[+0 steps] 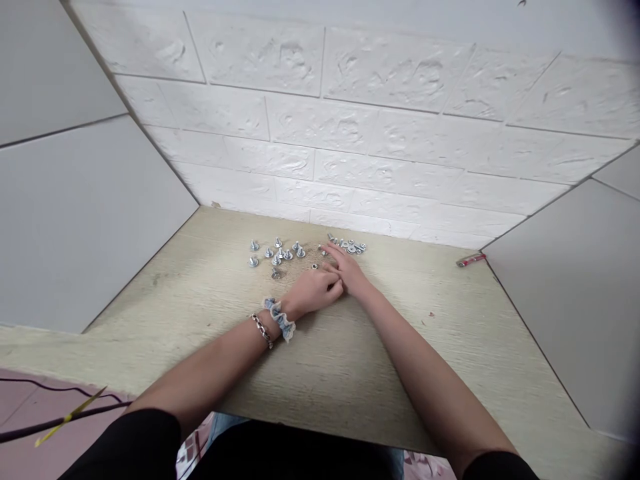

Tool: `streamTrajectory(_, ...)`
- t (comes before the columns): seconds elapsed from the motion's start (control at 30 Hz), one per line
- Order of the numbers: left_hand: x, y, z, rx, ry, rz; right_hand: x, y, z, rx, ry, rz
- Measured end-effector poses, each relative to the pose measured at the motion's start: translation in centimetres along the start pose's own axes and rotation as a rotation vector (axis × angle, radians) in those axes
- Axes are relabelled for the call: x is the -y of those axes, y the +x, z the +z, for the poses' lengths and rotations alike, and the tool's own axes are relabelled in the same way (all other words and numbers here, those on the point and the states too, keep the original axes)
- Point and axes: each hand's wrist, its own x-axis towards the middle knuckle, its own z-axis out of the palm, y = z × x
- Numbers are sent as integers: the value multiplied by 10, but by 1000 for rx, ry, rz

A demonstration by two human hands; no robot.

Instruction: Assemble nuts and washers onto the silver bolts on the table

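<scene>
My left hand (316,291) rests low over the wooden board with its fingers curled in; whatever they may hold is hidden. Against it lies my right hand (347,270), fingers stretched out and apart toward the left, near the edge of a pile of loose nuts, washers and bolts (351,248). A single small nut (315,266) sits just beyond the left knuckles. Left of the hands stand several bolts with washers on them (288,255), grouped on the board. One bolt with a wide washer (276,274) is closest to my left wrist.
The pale wooden board (400,347) meets a white brick-pattern wall (345,133) at the back and grey panels at both sides. A red-handled tool (471,261) lies by the right panel. Dark cables (65,421) with a yellow tie run at the lower left.
</scene>
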Motion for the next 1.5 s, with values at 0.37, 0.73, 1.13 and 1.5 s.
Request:
streamTrajectory(0.37, 17, 6, -3, -61, -64, -249, 5, -4, 2, -148, 12, 78)
streamTrajectory(0.73, 19, 6, -1, 26, -9, -212, 10, -4, 3, -72, -246, 87)
streamTrajectory(1.13, 26, 6, 2, -80, -156, -262, 13, -11, -1, -215, 24, 13)
streamTrajectory(1.5, 29, 10, -1, -123, -267, -260, 20, -13, -3, -280, 159, 59)
